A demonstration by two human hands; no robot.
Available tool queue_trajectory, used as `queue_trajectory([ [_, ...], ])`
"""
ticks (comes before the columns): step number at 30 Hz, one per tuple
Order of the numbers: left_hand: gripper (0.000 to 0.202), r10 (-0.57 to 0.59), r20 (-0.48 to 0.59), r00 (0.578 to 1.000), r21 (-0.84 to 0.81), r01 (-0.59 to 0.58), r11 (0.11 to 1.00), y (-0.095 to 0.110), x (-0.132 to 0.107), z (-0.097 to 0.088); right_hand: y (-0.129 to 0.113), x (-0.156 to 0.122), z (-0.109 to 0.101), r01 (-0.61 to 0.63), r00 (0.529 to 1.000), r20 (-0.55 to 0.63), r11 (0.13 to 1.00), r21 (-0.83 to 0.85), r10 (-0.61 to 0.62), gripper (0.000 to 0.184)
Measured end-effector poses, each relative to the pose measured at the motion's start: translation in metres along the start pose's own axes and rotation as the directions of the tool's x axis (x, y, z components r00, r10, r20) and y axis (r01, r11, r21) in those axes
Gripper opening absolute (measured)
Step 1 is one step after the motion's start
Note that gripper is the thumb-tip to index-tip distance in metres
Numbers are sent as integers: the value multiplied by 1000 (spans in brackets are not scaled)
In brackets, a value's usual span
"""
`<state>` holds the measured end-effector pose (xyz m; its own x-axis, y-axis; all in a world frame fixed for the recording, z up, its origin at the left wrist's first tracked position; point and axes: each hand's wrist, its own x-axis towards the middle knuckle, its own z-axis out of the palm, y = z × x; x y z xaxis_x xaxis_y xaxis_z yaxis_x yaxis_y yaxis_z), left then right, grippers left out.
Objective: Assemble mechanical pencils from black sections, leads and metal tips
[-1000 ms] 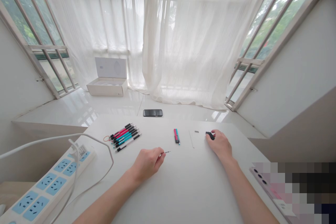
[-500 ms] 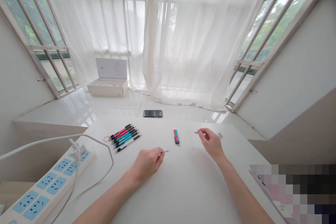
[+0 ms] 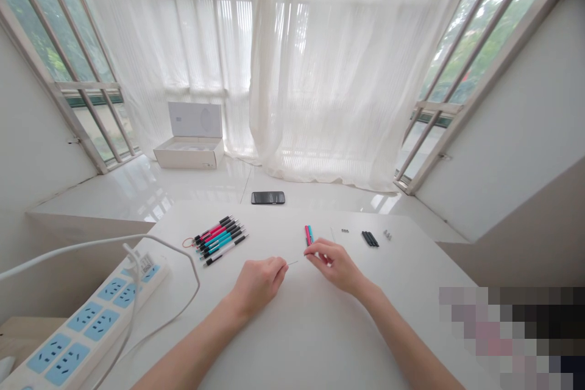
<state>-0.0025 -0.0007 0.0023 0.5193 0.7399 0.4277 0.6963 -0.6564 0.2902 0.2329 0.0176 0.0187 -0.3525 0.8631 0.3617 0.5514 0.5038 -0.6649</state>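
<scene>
Hands meeting over the middle of the white bench [image 3: 320, 341]. The left hand [image 3: 258, 283] is curled, thumb and forefinger pinching 1 thin refill [image 3: 292, 262] by its rear end, so that the fine tip juts free to the right, just above the bench surface. The right hand [image 3: 337, 265] faces it, thumb and forefinger pressed together just beside that tip; whether anything small sits between them is too fine to tell. The 2 hands are near each other but not touching. Loose parts lie beyond the hands in separate groups, apparently sorted so that each kind sits apart from the rest and within reach. These are 2 coloured barrels [image 3: 309, 234], 1 pink and 1 teal, side by side and touching, just behind the right hand; 1 pale thin stick [image 3: 333, 234] beside them; the left metal bits [image 3: 344, 231], a small cluster; a tight row of black sleeves [image 3: 370, 238], 2 or 3, the count unclear; and the right metal bits [image 3: 387, 234], farthest right. To the left lies a fan of whole pens [image 3: 220, 236], 6 or 7, packed parallel, with 1 red rubber band [image 3: 187, 242] at their left end. At the left edge sits 1 power strip [image 3: 91, 317]. Beyond the bench, on the glossy window ledge [image 3: 137, 189], rest 1 dark phone [image 3: 267, 197] and 1 open white box [image 3: 189, 152].
</scene>
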Motion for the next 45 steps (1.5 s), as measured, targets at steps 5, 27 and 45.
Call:
queue_trajectory([
  [5,23,-15,-21,1000,-2,15,1000,1,-1,1,50,-6,-39,-280,906,-394,915,-291,153,25],
  [27,22,-6,3,1000,-37,6,999,0,-1,4,84,-10,-39,-596,796,-449,653,-468,405,23],
  [45,22,8,-5,1000,-32,-8,999,0,-1,3,85,-13,-37,-557,819,-448,685,-470,358,23],
])
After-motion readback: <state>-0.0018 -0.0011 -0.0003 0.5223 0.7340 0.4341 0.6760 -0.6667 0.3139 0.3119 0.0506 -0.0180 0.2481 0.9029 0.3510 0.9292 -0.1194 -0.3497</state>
